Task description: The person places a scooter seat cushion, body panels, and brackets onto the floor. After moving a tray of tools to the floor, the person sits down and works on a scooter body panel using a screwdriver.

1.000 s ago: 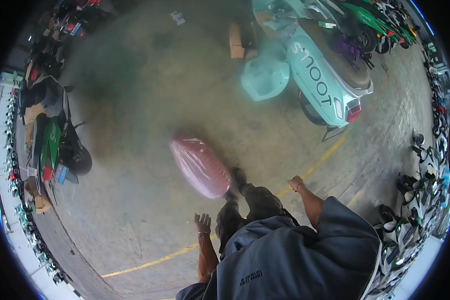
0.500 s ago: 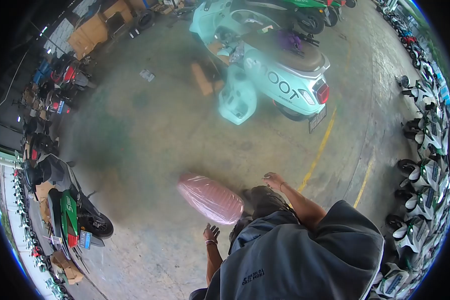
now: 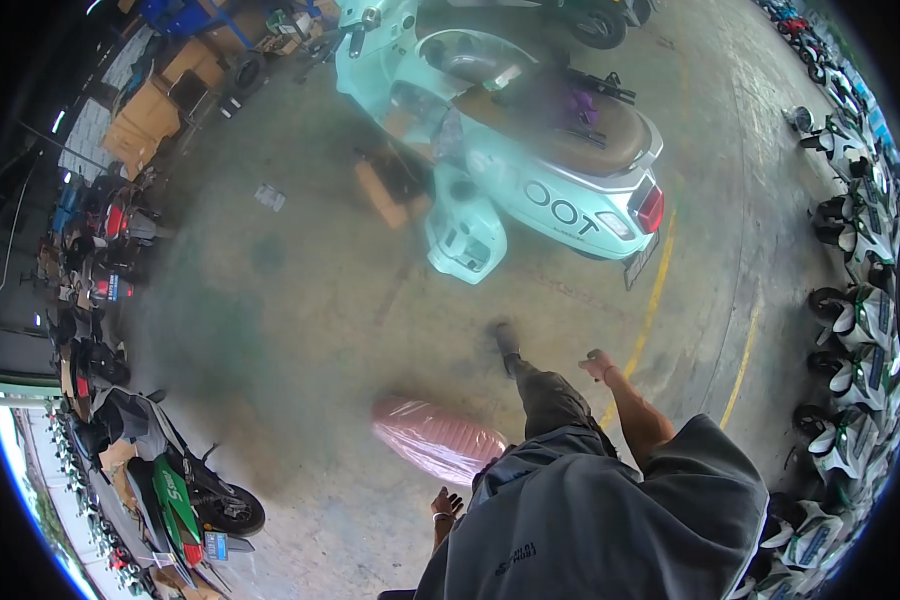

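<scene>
L hand (image 3: pixel 446 503) has fingers loosely spread & empty, w/ pink plastic-wrapped bundle (image 3: pixel 438 440) nearby at approx 12 o'clock from it, while R hand (image 3: pixel 598 366) has fingers curled, can't tell if holding anything, mint scooter (image 3: pixel 515 185) approx 12 o'clock from R.

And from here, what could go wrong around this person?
The pink wrapped bundle lies beside the person's leg, so a careless step could catch it.
The teal panel on the floor beside the scooter might be kicked or scratched if someone passes close.
The purple item on the scooter's seat could slide off if bumped.
</scene>
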A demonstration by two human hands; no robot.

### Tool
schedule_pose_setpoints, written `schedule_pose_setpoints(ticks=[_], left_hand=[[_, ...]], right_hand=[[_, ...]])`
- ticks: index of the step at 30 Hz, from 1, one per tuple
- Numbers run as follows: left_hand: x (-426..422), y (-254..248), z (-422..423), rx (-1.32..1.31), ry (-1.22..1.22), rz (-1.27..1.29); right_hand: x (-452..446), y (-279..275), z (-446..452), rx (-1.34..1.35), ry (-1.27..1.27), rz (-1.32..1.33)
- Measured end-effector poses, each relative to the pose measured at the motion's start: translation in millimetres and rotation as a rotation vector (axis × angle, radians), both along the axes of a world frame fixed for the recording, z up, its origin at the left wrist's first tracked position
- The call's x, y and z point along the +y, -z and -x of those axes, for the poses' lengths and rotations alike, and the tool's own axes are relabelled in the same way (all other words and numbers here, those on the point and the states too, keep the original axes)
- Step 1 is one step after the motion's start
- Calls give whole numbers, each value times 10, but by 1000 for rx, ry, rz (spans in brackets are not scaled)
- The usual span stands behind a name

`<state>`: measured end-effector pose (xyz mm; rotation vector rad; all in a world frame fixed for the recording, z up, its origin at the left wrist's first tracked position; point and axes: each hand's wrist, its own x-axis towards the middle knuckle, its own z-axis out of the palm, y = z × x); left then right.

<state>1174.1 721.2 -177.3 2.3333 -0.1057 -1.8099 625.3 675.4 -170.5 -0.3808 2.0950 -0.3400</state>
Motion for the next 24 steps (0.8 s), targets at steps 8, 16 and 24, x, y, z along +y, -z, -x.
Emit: schedule_pose_setpoints(ticks=[8,16,24], left_hand=[[-1998,-160,1094,12,148,306],[-3407,-565,1902,181,279,456],[-4191,-456,1963,71,378,330]], right_hand=[[-2901,-2312,1514,405,-142,757],[-3878,-2988,1982,899,-207,831],[-4564,-2757,2136,860,-428,297]])
